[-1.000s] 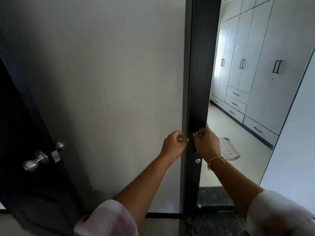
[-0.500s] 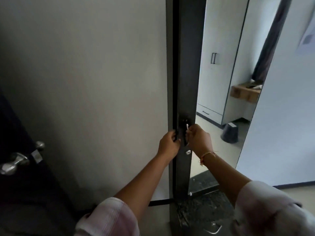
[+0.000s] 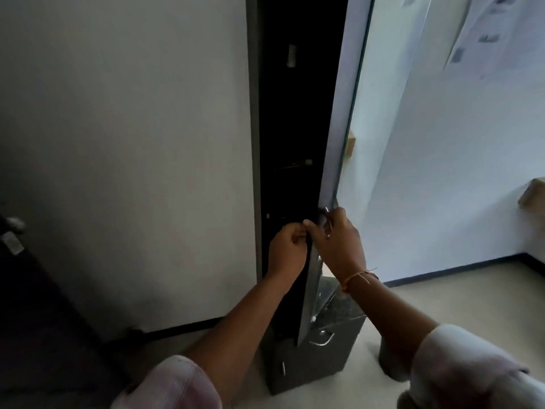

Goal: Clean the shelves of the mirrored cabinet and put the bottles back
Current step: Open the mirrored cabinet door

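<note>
Right of the bare wall, the mirrored cabinet stood partly open, its inside too dark to show shelves or bottles. The left hand curled round the door edge from the inner side. The right hand clasped the same edge from the mirror side, probably so that the tall panel would swing wide evenly.
</note>
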The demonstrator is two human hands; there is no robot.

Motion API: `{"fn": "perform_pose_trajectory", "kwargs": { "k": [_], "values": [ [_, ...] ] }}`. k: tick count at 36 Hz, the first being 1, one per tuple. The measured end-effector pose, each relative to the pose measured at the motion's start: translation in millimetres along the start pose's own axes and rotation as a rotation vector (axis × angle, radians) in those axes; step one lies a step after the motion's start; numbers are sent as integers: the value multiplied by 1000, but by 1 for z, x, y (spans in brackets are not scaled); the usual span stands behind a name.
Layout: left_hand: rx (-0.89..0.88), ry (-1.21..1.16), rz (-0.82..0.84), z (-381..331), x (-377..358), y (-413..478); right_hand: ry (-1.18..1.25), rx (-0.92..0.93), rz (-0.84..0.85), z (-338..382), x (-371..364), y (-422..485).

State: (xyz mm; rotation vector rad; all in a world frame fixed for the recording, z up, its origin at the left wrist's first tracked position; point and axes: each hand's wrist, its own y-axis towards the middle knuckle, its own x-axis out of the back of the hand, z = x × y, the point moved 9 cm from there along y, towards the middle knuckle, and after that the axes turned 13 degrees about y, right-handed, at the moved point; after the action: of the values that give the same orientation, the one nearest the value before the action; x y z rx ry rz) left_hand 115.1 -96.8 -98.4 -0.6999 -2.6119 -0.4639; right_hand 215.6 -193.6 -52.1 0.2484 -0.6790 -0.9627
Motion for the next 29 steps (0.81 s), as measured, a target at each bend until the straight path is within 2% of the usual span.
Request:
{"fn": "perform_pose_trajectory", "kwargs": {
  "k": [8, 15, 17, 20, 23, 29],
  "values": [
    [0, -65, 37, -31, -52, -47, -31, -22, -89, -24, 66, -31],
    [-93, -82, 205, -71, -107, -85, -228, 34, -122, -50, 131, -54],
    [-159, -26, 215, -85, -116, -99, -243, 79, -125, -50, 150, -58],
    [-217, 102, 129, -95, -123, -113, -216, 165, -110, -48, 175, -64],
    [-264, 258, 128, -101, -135, -119, -388, 245, -77, -51, 193, -66],
    [-398, 479, 147, -121, -154, -125, -512, 219, -22, -76, 233, -56]
  ]
}}
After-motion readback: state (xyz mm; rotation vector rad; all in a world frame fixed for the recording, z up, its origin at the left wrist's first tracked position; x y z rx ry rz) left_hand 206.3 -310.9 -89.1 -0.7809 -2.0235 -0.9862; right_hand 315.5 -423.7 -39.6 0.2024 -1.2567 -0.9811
